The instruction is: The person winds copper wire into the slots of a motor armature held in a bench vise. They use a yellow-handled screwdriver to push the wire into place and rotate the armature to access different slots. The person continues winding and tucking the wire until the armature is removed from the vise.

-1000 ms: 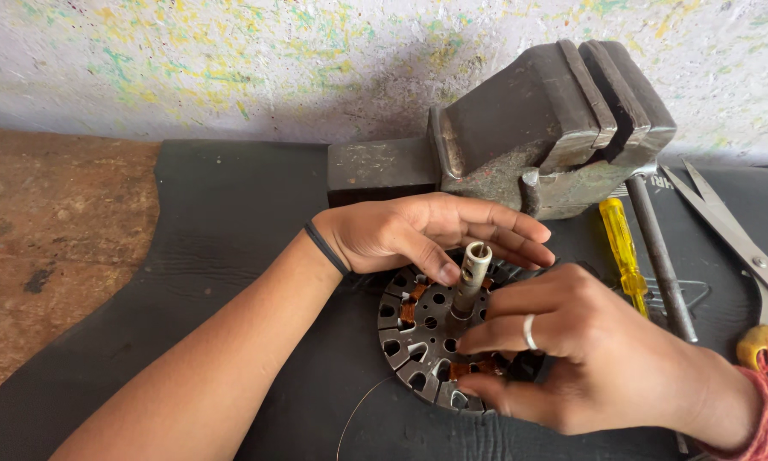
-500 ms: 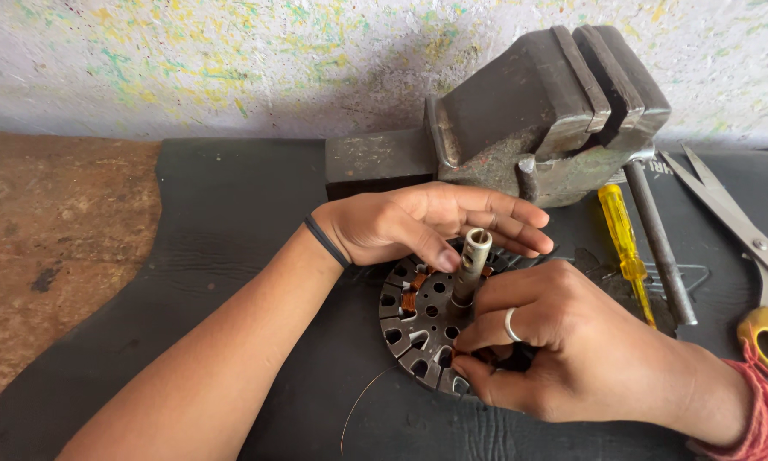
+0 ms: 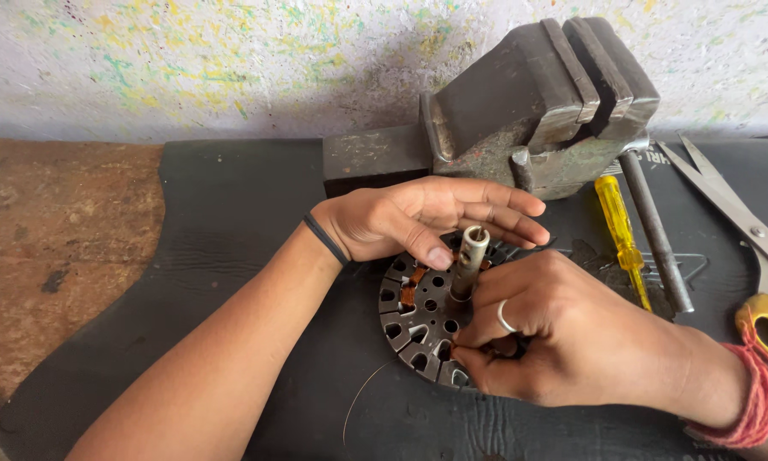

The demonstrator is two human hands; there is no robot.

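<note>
A round slotted metal motor stator (image 3: 420,318) lies flat on a black rubber mat (image 3: 230,222), with a short shaft (image 3: 467,260) standing up from its centre. Copper winding shows in a few slots at its far left. My left hand (image 3: 426,219) rests over the far side of the stator, thumb pressed near the shaft, fingers stretched out flat. My right hand (image 3: 554,333) covers the near right side, fingertips pinched at a slot on the near rim. A thin wire (image 3: 360,401) trails from there across the mat.
A heavy grey bench vise (image 3: 529,102) stands just behind the stator, its handle bar (image 3: 653,230) sloping down to the right. A yellow-handled screwdriver (image 3: 619,230) lies beside it. Scissors with a yellow grip (image 3: 747,230) lie at the far right. Bare brown bench (image 3: 51,248) is left.
The view has shifted slightly. My right hand's fingertips have moved down to the near rim of the stator. My left hand holds its place by the shaft.
</note>
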